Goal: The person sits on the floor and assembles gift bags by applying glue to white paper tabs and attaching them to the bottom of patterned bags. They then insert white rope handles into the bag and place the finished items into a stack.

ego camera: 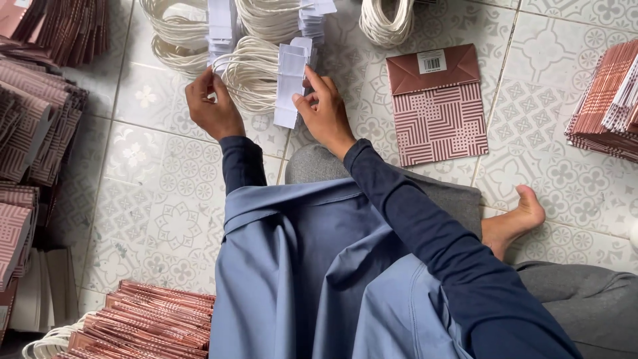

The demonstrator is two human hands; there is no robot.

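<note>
- Sitting on a patterned tile floor, the person reaches both hands forward to a bundle of white cord handles that lies straight ahead, just beyond the knees.
- The left hand rests on the bundle's left side, fingers curled down over the looped cords; whether it actually grips a cord or only steadies the loops I cannot tell.
- The right hand is pinching a white paper strip at the bundle's right end, thumb and forefinger pressed together on its lower right edge.
- That strip stands nearly upright in the view, its long axis running away from the person, while the cords fan out leftward from it toward the left hand.
- So the bundle lies between the two hands, with the right hand nearer the paper end and the left nearer the loops.
- More bundles of the same cord handles lie farther out, touching or nearly touching the one in hand.
- A flat folded paper bag, brown with a pale line pattern, lies to the right of the right hand, apart from it.
- Stacks of the same bags stand at the left, right and near-left edges of the view.
</note>
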